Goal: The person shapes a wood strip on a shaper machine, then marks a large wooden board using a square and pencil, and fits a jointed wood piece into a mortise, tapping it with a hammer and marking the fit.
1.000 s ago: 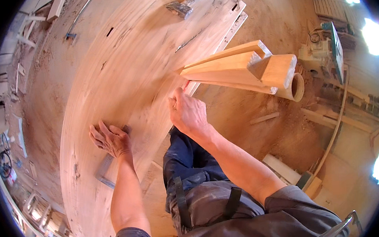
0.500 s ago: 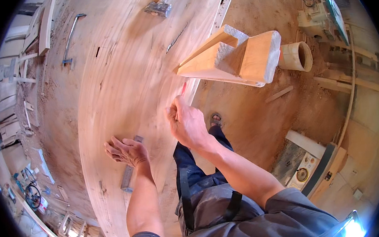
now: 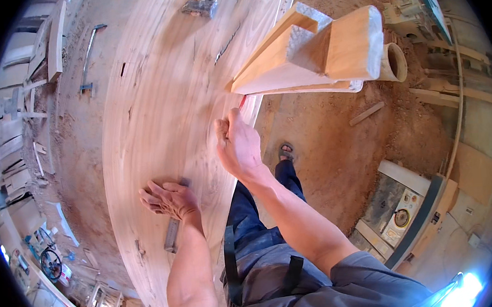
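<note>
A broad pale wooden board [image 3: 149,131] runs lengthwise in front of me. My left hand [image 3: 173,200] lies on it with fingers spread, over a dark straight bar [image 3: 171,235] that shows below the palm and partly beyond the fingers. Closed in a pinch, my right hand [image 3: 239,145] holds a slim red pencil [image 3: 242,101] by the board's right edge. The pencil's tip points at the foot of some upright wooden pieces [image 3: 269,67], which stand at that edge and rise toward me. Those pieces partly hide the board behind them.
A dark metal block [image 3: 199,8] sits at the board's far end. On the dusty floor to the left lies a bar clamp [image 3: 91,59]. A machine with a dial panel [image 3: 402,217] stands at the lower right, and a round tube [image 3: 393,63] shows behind the wooden pieces.
My right hand has moved slightly away from me, bringing the pencil closer to the foot of the upright pieces. The view has shifted a little, and those pieces look larger. My left hand stays down.
</note>
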Tool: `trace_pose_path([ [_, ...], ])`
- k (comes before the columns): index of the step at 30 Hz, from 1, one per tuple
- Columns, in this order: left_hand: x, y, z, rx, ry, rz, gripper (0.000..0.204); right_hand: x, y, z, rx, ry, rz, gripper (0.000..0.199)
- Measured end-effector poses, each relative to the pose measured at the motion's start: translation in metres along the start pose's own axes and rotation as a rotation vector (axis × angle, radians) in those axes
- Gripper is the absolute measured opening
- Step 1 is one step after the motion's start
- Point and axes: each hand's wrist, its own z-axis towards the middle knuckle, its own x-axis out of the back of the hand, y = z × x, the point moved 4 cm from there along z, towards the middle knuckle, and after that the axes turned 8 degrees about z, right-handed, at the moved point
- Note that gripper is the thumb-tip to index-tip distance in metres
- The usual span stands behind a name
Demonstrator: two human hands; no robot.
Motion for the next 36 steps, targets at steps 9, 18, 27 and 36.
trace_pose_path([
  [9,0.000,-0.001,0.000,-0.022,0.024,0.000,0.052,-0.004,-0.007,0.002,0.019,-0.036,0.039,0.020],
  [18,0.002,0.001,0.000,-0.028,0.033,-0.021,0.052,-0.006,-0.004,0.001,0.032,0.011,-0.001,0.021],
  [27,0.002,-0.001,0.000,-0.026,0.016,0.017,0.053,0.031,0.001,-0.046,-0.104,-0.122,0.112,0.034],
  [36,0.000,-0.001,0.002,-0.006,-0.002,-0.003,0.049,0.046,0.032,-0.041,-0.009,0.053,0.370,0.051],
])
